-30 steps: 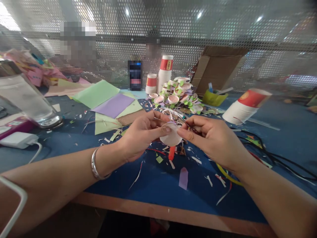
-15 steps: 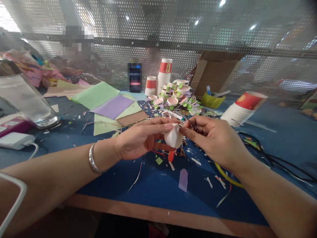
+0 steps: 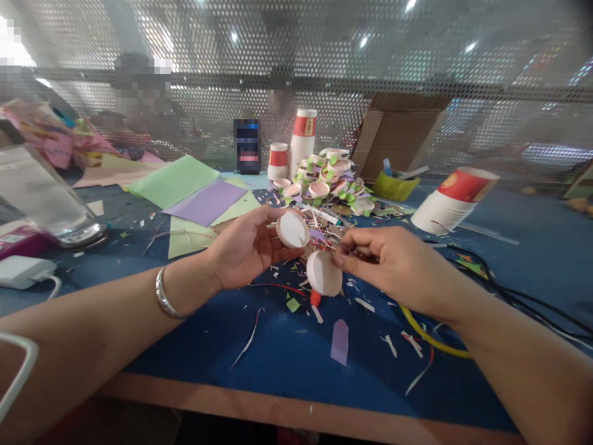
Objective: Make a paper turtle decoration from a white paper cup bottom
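Observation:
My left hand [image 3: 252, 247] is closed round the edge of a shallow white paper cup bottom [image 3: 293, 229], its round face turned towards me. Between the thumb and fingers of my right hand [image 3: 384, 259] a second white paper cup bottom [image 3: 324, 274] is pinched, tilted and a little lower. The two pieces are apart. Something dark shows by my right fingers, too hidden to name. Below lie an orange-red object [image 3: 315, 298], a green paper scrap [image 3: 293, 305] and a purple paper tab [image 3: 340, 342] on the blue table [image 3: 287, 358].
Ahead is a heap of cup bottoms with green tabs [image 3: 331, 179], beside stacked paper cups [image 3: 303, 145]. More cups [image 3: 456, 201] lean at right, near black cables [image 3: 504, 290]. At left are coloured paper sheets [image 3: 206, 201], a glass [image 3: 60, 204] and a white charger [image 3: 28, 270].
The white pieces that were together between my hands are now separate, one in each hand. My right hand has tilted its piece down; my left hand has turned its palm up more.

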The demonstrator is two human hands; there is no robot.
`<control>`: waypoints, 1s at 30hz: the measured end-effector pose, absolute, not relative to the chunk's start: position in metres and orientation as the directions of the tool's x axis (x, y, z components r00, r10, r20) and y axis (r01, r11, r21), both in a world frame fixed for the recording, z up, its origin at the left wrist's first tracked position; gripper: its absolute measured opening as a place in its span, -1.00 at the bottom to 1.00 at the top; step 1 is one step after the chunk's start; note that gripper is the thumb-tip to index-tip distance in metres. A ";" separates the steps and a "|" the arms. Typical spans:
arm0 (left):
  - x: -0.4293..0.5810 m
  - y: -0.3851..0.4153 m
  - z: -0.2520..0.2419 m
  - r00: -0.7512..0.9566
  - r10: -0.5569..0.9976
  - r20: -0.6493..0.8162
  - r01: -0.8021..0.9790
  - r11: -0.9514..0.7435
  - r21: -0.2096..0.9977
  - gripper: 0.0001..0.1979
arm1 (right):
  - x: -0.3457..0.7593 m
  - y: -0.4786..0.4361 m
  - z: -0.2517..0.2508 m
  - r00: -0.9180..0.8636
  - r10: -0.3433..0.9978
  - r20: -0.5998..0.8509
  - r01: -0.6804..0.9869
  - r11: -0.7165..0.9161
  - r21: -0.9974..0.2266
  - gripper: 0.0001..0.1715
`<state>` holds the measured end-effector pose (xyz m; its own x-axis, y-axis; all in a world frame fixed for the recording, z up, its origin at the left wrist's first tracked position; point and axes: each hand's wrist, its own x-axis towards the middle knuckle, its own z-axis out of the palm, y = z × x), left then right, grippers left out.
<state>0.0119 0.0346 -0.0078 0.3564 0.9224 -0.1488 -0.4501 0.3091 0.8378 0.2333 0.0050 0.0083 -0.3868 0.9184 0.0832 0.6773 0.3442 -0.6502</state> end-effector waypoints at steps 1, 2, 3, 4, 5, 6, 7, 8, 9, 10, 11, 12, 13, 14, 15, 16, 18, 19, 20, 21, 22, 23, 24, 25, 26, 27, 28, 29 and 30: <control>0.012 0.035 -0.008 0.345 0.926 -0.155 -0.452 0.308 0.837 -0.83 | 0.233 0.005 0.008 -0.413 0.910 0.039 0.688 0.340 -0.641 -0.72; 0.012 0.035 -0.009 0.338 0.927 -0.161 -0.454 0.310 0.835 -0.82 | 0.233 0.006 0.007 -0.435 0.900 0.006 0.691 0.338 -0.638 -0.71; 0.012 0.035 -0.009 0.335 0.928 -0.165 -0.456 0.313 0.833 -0.82 | 0.232 0.006 0.007 -0.452 0.892 -0.014 0.688 0.339 -0.642 -0.70; 0.012 0.035 -0.009 0.331 0.928 -0.170 -0.454 0.315 0.833 -0.82 | 0.232 0.005 0.007 -0.463 0.886 -0.022 0.682 0.340 -0.648 -0.70; 0.012 0.034 -0.009 0.327 0.929 -0.175 -0.450 0.316 0.835 -0.82 | 0.232 0.005 0.007 -0.465 0.885 -0.020 0.678 0.342 -0.651 -0.69; 0.012 0.034 -0.009 0.324 0.929 -0.180 -0.445 0.318 0.837 -0.81 | 0.232 0.005 0.008 -0.460 0.888 -0.012 0.680 0.343 -0.648 -0.68; 0.012 0.034 -0.009 0.321 0.929 -0.182 -0.444 0.317 0.838 -0.81 | 0.232 0.004 0.008 -0.453 0.892 -0.001 0.682 0.346 -0.645 -0.67; 0.013 0.033 -0.009 0.322 0.929 -0.182 -0.444 0.318 0.838 -0.81 | 0.232 0.004 0.009 -0.445 0.895 0.016 0.681 0.350 -0.643 -0.66; 0.013 0.033 -0.009 0.324 0.929 -0.181 -0.445 0.318 0.837 -0.81 | 0.232 0.004 0.010 -0.438 0.898 0.036 0.679 0.356 -0.642 -0.63; 0.013 0.032 -0.009 0.330 0.927 -0.177 -0.443 0.318 0.838 -0.81 | 0.232 0.004 0.011 -0.427 0.903 0.057 0.676 0.360 -0.643 -0.60; 0.013 0.031 -0.009 0.336 0.926 -0.173 -0.439 0.316 0.841 -0.81 | 0.232 0.004 0.011 -0.415 0.906 0.078 0.673 0.364 -0.644 -0.56; 0.014 0.031 -0.009 0.341 0.925 -0.167 -0.431 0.312 0.847 -0.81 | 0.232 0.004 0.012 -0.402 0.910 0.099 0.672 0.367 -0.644 -0.52; 0.014 0.030 -0.009 0.348 0.924 -0.157 -0.424 0.305 0.853 -0.82 | 0.232 0.004 0.012 -0.389 0.914 0.117 0.673 0.369 -0.642 -0.48; 0.014 0.029 -0.009 0.357 0.923 -0.141 -0.417 0.292 0.861 -0.82 | 0.232 0.004 0.012 -0.375 0.918 0.131 0.678 0.368 -0.637 -0.45; 0.014 0.029 -0.010 0.365 0.924 -0.115 -0.414 0.272 0.869 -0.82 | 0.233 0.003 0.012 -0.362 0.921 0.143 0.684 0.367 -0.630 -0.43; 0.014 0.028 -0.010 0.373 0.924 -0.086 -0.413 0.249 0.876 -0.83 | 0.233 0.003 0.012 -0.351 0.924 0.154 0.692 0.367 -0.621 -0.42; 0.013 0.027 -0.012 0.386 0.922 -0.030 -0.410 0.201 0.889 -0.84 | 0.233 0.003 0.011 -0.335 0.926 0.177 0.714 0.371 -0.593 -0.41; 0.013 0.026 -0.012 0.392 0.920 -0.007 -0.404 0.179 0.897 -0.84 | 0.233 0.003 0.010 -0.328 0.926 0.189 0.727 0.375 -0.575 -0.41; 0.013 0.025 -0.013 0.396 0.918 0.012 -0.397 0.159 0.904 -0.84 | 0.233 0.004 0.009 -0.325 0.925 0.197 0.740 0.379 -0.556 -0.43; 0.013 0.025 -0.013 0.400 0.916 0.028 -0.390 0.143 0.910 -0.84 | 0.233 0.004 0.008 -0.326 0.924 0.202 0.749 0.383 -0.541 -0.44; 0.013 0.024 -0.014 0.405 0.913 0.043 -0.383 0.127 0.915 -0.84 | 0.233 0.004 0.007 -0.328 0.923 0.201 0.756 0.384 -0.530 -0.45; 0.013 0.023 -0.014 0.409 0.911 0.060 -0.378 0.109 0.919 -0.84 | 0.233 0.005 0.007 -0.330 0.923 0.197 0.762 0.384 -0.522 -0.46; 0.013 0.023 -0.015 0.412 0.908 0.077 -0.375 0.092 0.923 -0.84 | 0.233 0.005 0.006 -0.335 0.922 0.193 0.764 0.385 -0.517 -0.47; 0.013 0.022 -0.015 0.416 0.904 0.093 -0.369 0.074 0.926 -0.84 | 0.233 0.005 0.006 -0.340 0.920 0.195 0.763 0.391 -0.514 -0.48; 0.013 0.022 -0.016 0.420 0.901 0.109 -0.362 0.056 0.930 -0.84 | 0.233 0.005 0.006 -0.345 0.916 0.203 0.761 0.400 -0.511 -0.49; 0.014 0.021 -0.016 0.423 0.898 0.122 -0.355 0.040 0.934 -0.84 | 0.233 0.005 0.006 -0.350 0.912 0.216 0.757 0.411 -0.508 -0.49; 0.014 0.021 -0.016 0.423 0.896 0.132 -0.348 0.026 0.937 -0.83 | 0.233 0.005 0.006 -0.356 0.906 0.229 0.753 0.423 -0.504 -0.49; 0.014 0.021 -0.016 0.425 0.895 0.137 -0.340 0.017 0.940 -0.83 | 0.233 0.004 0.006 -0.359 0.901 0.243 0.748 0.434 -0.502 -0.49; 0.015 0.020 -0.016 0.428 0.893 0.138 -0.332 0.013 0.943 -0.83 | 0.233 0.004 0.007 -0.362 0.898 0.252 0.745 0.441 -0.501 -0.49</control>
<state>0.0145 0.0205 -0.0164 0.4277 0.8933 0.1380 -0.3318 0.0131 0.9433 0.2326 0.0039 0.0067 -0.3619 0.8976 0.2516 0.7451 0.4408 -0.5005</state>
